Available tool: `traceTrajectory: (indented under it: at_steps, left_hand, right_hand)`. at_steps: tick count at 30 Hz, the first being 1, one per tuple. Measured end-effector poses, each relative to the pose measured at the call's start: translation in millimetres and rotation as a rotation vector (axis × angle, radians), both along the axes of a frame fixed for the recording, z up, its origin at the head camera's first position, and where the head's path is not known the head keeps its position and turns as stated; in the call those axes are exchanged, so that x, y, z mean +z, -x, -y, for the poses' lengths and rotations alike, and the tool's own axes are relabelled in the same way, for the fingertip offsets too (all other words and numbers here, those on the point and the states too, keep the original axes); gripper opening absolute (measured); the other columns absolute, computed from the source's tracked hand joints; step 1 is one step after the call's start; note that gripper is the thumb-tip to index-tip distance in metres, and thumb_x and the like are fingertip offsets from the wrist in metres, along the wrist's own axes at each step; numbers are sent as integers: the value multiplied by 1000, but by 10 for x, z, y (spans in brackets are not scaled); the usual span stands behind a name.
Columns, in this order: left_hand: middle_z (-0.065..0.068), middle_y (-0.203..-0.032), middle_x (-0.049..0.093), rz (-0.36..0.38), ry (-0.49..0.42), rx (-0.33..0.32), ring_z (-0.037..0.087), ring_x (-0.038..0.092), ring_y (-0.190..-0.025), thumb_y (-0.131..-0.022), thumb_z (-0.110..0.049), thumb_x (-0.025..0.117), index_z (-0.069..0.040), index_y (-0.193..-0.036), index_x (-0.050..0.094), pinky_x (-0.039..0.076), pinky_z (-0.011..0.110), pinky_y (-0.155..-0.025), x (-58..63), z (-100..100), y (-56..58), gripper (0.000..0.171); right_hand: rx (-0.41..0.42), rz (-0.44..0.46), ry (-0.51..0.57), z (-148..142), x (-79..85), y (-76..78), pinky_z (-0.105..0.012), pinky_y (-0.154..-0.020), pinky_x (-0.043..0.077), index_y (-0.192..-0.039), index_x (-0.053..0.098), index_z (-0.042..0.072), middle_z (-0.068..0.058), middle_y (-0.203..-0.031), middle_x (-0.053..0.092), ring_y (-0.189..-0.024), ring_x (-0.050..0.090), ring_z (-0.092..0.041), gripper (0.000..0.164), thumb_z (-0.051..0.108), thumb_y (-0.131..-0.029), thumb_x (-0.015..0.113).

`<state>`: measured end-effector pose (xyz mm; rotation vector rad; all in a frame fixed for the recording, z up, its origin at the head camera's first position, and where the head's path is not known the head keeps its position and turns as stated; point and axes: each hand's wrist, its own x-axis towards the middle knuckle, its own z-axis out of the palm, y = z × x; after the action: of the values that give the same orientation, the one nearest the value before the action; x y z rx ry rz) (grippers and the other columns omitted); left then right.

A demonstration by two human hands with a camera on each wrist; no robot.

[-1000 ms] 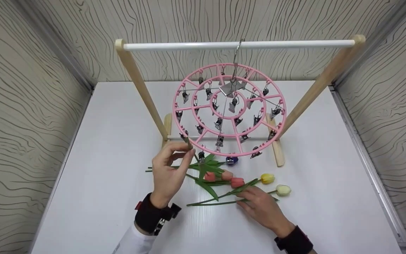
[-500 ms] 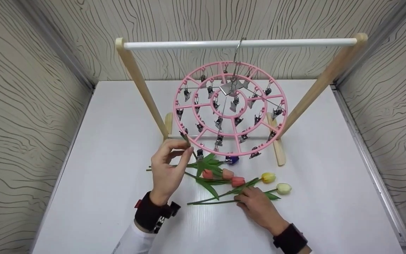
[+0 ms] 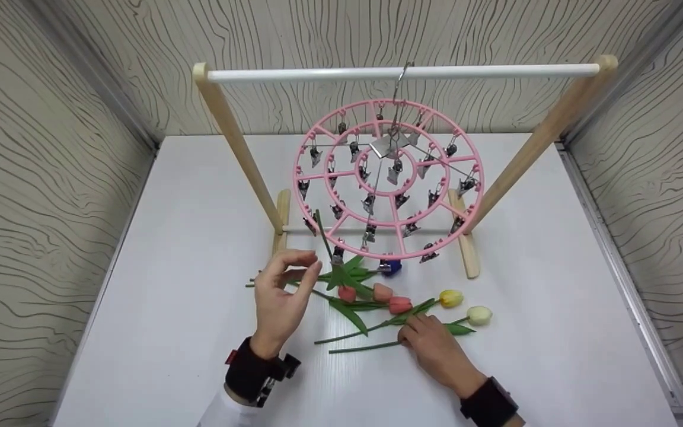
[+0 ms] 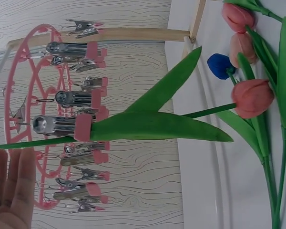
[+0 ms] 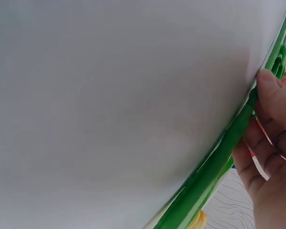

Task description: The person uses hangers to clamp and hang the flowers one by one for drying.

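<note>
A pale white artificial-looking tulip with a long green stem (image 3: 479, 315) is pinched mid-stem between thumb and fingers of the right hand (image 3: 436, 351), low at the smooth white table (image 3: 181, 332); bloom at two o'clock from that hand, stem end at nine. Nothing is held by the left hand (image 3: 280, 301): narrow gap between thumb and fingertips, just beside the stem of a coral-red tulip (image 4: 155, 126); contact cannot be told. That tulip is hung bloom-down from a silver metal clip with pink tips (image 4: 57, 126), two o'clock from the left hand. It could be dropped if stem and leaf base are bitten too shallowly, or if the stem is knocked. The round pink plastic rack (image 3: 401, 239), at one o'clock, is carried by one thin metal hook (image 3: 399, 85), so could be swung or tilted by one-sided weight. The bright yellow tulip (image 3: 451, 298), near twelve from the right hand, could be dragged along if leaves are snagged during lifting.
</note>
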<state>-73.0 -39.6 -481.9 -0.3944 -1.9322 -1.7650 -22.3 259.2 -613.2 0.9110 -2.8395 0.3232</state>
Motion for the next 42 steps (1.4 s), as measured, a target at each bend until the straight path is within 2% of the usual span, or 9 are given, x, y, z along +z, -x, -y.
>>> traceTrajectory:
  at_steps: [7, 12, 16, 19, 22, 29, 34, 38, 42]
  left_hand:
    - [20, -100, 74, 74, 17, -17, 3, 70, -95, -92, 9, 74, 6, -110, 71, 63, 21, -77, -159, 36, -96, 18]
    - [21, -103, 73, 121, 1, -35, 4, 70, -97, -94, 7, 72, 5, -112, 71, 63, 21, -78, -250, 40, -149, 18]
    - [23, -102, 73, 100, -28, -104, 13, 72, -96, -93, 7, 72, 6, -116, 70, 64, 25, -78, -318, 21, -187, 23]
    - [15, -103, 74, 76, -55, -174, 16, 72, -97, -93, 4, 75, 9, -119, 67, 66, 29, -79, -363, -15, -219, 28]
    - [6, -108, 75, 79, -74, -231, 12, 73, -99, -93, -4, 78, 12, -121, 65, 67, 31, -81, -392, -79, -253, 35]
    - [22, -104, 74, 93, -46, -297, 19, 76, -92, -91, 3, 78, 0, -119, 68, 66, 30, -76, -408, -332, -279, 30]
    - [23, -107, 76, 108, -45, -358, 17, 77, -94, -95, 0, 76, 5, -119, 66, 67, 32, -74, -386, -500, -275, 27]
    - [21, -110, 78, 116, -75, -394, 14, 78, -98, -97, -1, 73, 2, -120, 66, 68, 35, -78, -362, -597, -270, 24]
    - [21, -109, 78, 115, -121, -404, 22, 78, -97, -97, 0, 72, 3, -117, 66, 68, 34, -79, -339, -655, -269, 20]
  right_hand:
    - [-39, -12, 90, -50, 176, -26, -32, -80, 57, -94, 68, 19, 6, -95, 65, -92, 63, -12, 20, 6, -88, 81]
    - [-76, -34, 225, -76, 349, -27, -30, -84, 60, -95, 69, 17, 6, -96, 67, -94, 64, -9, 28, 0, -81, 87]
    - [-71, -54, 377, -71, 470, -28, -20, -86, 56, -96, 69, 16, 6, -99, 67, -95, 64, -8, 33, -6, -79, 86]
    - [-61, -13, 508, -49, 559, -29, -12, -85, 52, -98, 68, 14, 4, -99, 66, -93, 63, -8, 30, -9, -84, 81]
    - [-64, 34, 617, -8, 638, -29, -9, -79, 51, -99, 67, 12, 2, -97, 66, -89, 61, -6, 28, -11, -87, 77]
    - [-102, 76, 770, 165, 777, -1, -12, -73, 52, -98, 68, 6, 2, -93, 67, -85, 60, -3, 25, -14, -85, 76]
    - [-77, 93, 855, 284, 820, 29, -16, -73, 56, -102, 69, 9, 1, -96, 69, -85, 65, -6, 24, -11, -90, 73]
    - [-76, 103, 893, 352, 839, 38, -20, -71, 59, -104, 70, 12, 0, -98, 70, -83, 66, -8, 25, -10, -91, 73]
    - [-87, 101, 910, 406, 861, 40, -20, -69, 59, -105, 71, 11, 0, -98, 70, -82, 65, -7, 25, -9, -91, 73]
